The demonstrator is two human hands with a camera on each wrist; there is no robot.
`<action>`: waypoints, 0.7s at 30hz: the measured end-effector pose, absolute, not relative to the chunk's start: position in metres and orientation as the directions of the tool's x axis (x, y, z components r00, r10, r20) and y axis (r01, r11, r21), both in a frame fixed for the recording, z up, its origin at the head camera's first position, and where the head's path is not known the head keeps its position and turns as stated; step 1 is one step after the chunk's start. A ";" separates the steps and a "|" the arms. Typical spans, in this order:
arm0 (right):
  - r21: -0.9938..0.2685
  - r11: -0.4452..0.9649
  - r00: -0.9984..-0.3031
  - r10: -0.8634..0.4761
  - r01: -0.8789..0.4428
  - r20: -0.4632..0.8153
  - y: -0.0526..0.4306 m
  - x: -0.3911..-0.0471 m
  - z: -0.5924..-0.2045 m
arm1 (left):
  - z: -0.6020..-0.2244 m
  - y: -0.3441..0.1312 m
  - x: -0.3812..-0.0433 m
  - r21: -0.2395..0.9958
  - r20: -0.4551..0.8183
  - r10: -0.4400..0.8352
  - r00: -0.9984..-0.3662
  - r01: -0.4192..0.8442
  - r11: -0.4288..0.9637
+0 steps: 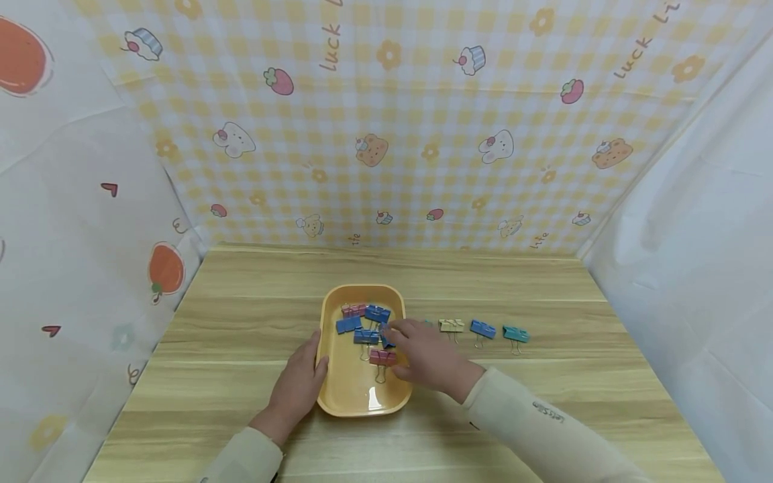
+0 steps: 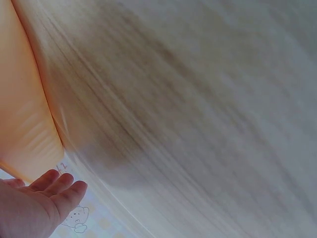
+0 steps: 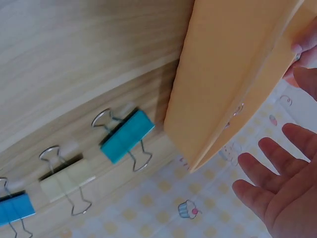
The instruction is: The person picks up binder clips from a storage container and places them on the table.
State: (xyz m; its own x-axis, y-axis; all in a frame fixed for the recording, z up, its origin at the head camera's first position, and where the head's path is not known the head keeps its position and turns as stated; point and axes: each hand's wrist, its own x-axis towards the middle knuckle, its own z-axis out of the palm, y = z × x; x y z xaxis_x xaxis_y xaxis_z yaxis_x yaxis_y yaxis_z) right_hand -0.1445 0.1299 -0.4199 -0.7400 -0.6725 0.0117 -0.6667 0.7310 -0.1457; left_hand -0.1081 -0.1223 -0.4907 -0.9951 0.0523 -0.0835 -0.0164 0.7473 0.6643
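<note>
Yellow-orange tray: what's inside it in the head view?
Two pink binder clips and four blue binder clips. The right hand partly covers one blue clip; whatever lies directly beneath that hand cannot be seen.

Straight ahead of me, a yellow-and-white checked cloth (image 1: 423,111) covers the back wall, a faint crease running across its upper part. It's scattered with strawberries (image 1: 281,82), cupcakes (image 1: 473,61), bear faces (image 1: 372,151) and orange flowers (image 1: 389,55), with "luck" printed sideways near the top. To the left there's a white patterned sheet (image 1: 66,157), wrinkled, carrying big orange-red rounded shapes (image 1: 166,268) and little red hearts (image 1: 111,188). On the right, a plain white sheet (image 1: 703,248) slants down in soft folds, looking cool and bluish. Between them sits a pale wood-grain table (image 1: 253,285), streaked with darker brown bands, its far edge meeting the checks. The light is soft.
</note>
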 end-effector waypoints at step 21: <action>-0.115 0.707 -0.702 -0.707 -0.698 -0.086 0.099 -0.145 -0.440 | -0.489 -0.123 -0.107 0.661 -0.086 0.055 -0.995 -0.015 0.750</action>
State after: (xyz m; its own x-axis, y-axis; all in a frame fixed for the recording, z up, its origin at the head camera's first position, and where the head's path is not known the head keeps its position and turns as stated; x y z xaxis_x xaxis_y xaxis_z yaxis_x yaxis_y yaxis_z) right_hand -0.1445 0.0991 -0.4399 -0.7022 -0.7067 -0.0865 -0.6976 0.7072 -0.1152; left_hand -0.1073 -0.1228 -0.4892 -0.9948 0.0551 -0.0858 -0.0154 0.7503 0.6609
